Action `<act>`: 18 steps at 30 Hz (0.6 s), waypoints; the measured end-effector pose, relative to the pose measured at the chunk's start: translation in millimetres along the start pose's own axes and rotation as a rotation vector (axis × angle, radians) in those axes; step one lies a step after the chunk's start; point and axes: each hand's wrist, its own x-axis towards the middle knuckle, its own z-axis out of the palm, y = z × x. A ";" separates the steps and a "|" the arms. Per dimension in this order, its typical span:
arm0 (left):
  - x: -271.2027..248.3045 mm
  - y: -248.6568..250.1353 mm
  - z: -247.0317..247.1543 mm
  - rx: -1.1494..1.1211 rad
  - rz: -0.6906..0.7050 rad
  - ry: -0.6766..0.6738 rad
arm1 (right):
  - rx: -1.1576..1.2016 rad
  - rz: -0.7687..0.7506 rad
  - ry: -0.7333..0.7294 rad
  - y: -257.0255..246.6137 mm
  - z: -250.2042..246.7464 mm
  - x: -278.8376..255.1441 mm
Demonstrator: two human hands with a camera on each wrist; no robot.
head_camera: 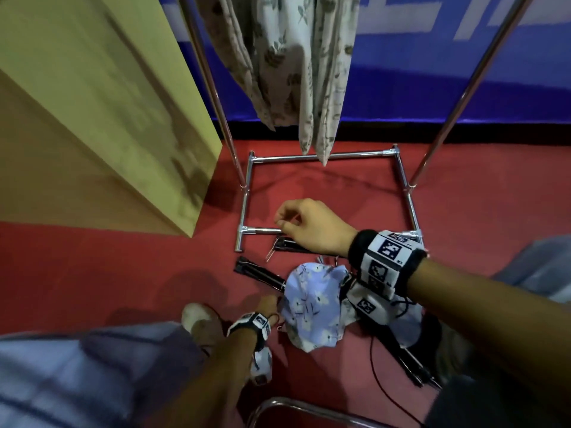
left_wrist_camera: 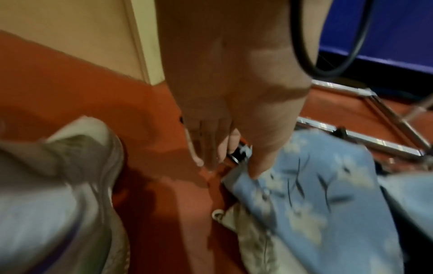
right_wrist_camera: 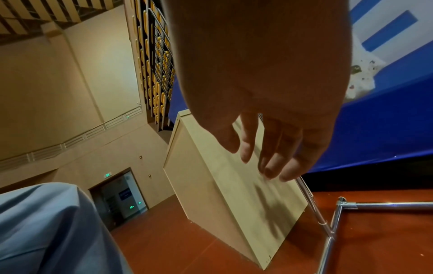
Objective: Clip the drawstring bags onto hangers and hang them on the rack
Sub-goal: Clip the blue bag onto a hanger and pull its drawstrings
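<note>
A blue floral drawstring bag (head_camera: 312, 304) (left_wrist_camera: 316, 185) lies crumpled on the red floor, over one end of a black clip hanger (head_camera: 256, 271). My left hand (head_camera: 270, 304) (left_wrist_camera: 230, 169) points down at the bag's left edge; its thumb touches the cloth and a hanger clip (left_wrist_camera: 242, 151) shows between thumb and fingers. A second black hanger (head_camera: 290, 244) lies by the rack's base bar. My right hand (head_camera: 282, 222) (right_wrist_camera: 253, 161) hovers just above it, fingers relaxed and holding nothing. Leaf-print bags (head_camera: 293, 72) hang on the chrome rack (head_camera: 321, 156).
A pale wooden cabinet (head_camera: 92, 103) (right_wrist_camera: 222, 176) stands left of the rack. My shoe (head_camera: 200, 319) (left_wrist_camera: 89, 148) is beside the left hand. A beige bag (left_wrist_camera: 248, 231) peeks from under the blue one. A black cable (head_camera: 375, 366) and a curved chrome tube (head_camera: 309, 409) lie nearest me.
</note>
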 end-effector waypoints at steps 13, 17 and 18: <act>9.9 27.8 62.3 0.336 0.365 0.043 | 0.049 0.041 0.028 8.1 9.9 14.6; 11.1 23.0 58.0 0.340 0.496 0.032 | 0.047 0.061 0.028 12.4 4.9 10.2; 11.7 21.5 55.2 0.302 0.524 0.040 | 0.040 0.065 0.025 12.8 3.4 8.9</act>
